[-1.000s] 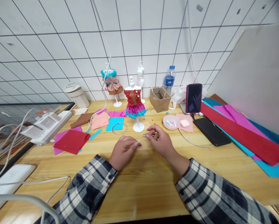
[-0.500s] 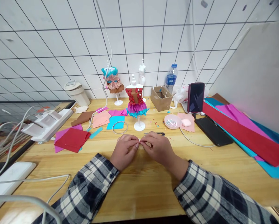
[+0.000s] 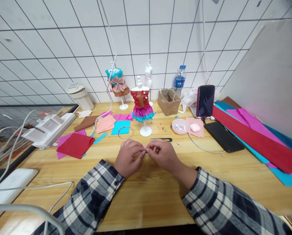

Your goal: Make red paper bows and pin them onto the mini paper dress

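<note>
My left hand and my right hand meet fingertip to fingertip above the wooden table. Each pinches thumb against forefinger; whatever sits between the tips is too small to make out. Just behind my right hand lie small black-handled snips. Beyond the hands stands a small dress form wearing a red and brown bodice with bows and a magenta skirt edged in blue. A thin ring rests partly on a blue paper square. To the right is a pink dish of small pieces.
Red sheets lie at left near a power strip. Behind are a cup, another dressed form, a cardboard box and a bottle. Phones and long coloured strips lie right.
The view has shifted very slightly. Both hands stay fingertip to fingertip, with only a small change in finger position.
</note>
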`<state>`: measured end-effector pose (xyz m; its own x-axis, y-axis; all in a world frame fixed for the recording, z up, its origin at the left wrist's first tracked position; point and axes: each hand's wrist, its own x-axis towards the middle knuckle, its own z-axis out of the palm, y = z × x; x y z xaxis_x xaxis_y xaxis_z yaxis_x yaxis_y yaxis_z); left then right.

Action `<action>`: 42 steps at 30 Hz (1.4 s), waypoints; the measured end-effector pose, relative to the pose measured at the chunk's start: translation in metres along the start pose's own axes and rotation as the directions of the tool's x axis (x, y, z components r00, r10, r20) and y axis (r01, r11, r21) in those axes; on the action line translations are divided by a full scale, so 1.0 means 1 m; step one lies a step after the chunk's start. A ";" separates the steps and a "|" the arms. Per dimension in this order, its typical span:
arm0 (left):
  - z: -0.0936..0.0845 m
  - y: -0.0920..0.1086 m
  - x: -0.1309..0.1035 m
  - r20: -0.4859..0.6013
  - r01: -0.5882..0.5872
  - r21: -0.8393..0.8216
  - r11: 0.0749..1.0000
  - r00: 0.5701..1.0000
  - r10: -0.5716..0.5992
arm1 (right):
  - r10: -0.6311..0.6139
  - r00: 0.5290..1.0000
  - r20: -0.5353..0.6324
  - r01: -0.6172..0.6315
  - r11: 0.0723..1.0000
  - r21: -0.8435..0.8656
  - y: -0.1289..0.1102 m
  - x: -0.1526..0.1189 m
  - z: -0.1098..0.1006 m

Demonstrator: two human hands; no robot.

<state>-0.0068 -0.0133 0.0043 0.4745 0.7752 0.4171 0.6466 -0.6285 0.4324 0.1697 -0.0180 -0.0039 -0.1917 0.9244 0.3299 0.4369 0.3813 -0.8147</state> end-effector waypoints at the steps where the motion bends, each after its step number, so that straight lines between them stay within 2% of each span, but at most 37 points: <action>1: 0.000 -0.001 0.000 -0.008 -0.005 -0.005 1.000 1.000 0.005 | 0.011 1.000 0.001 -0.011 1.000 0.013 0.000 0.000 0.000; 7: -0.003 -0.005 0.001 -0.020 0.004 -0.037 0.999 1.000 -0.005 | -0.022 1.000 0.008 0.022 0.999 0.039 -0.001 -0.003 0.002; 18: -0.002 -0.001 0.006 -0.067 0.013 -0.103 0.995 0.998 -0.020 | -0.154 0.988 -0.024 0.151 0.984 -0.098 -0.002 -0.009 0.001; 25: 0.003 -0.003 0.004 -0.075 0.027 -0.076 0.997 0.997 -0.032 | -0.141 0.990 -0.020 0.136 0.980 -0.143 0.003 -0.008 0.001; 32: 0.004 -0.002 0.003 -0.093 -0.039 0.008 0.999 0.995 0.039 | -0.110 0.994 -0.011 0.107 0.983 -0.149 0.001 -0.007 0.001; 42: 0.002 0.001 0.003 -0.058 -0.034 -0.044 0.998 0.998 0.031 | -0.043 0.999 -0.008 0.043 0.996 -0.074 0.001 -0.002 0.000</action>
<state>-0.0032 -0.0119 0.0043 0.4591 0.7501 0.4759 0.6031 -0.6565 0.4530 0.1702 -0.0197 -0.0052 -0.2033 0.9070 0.3688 0.4924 0.4202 -0.7622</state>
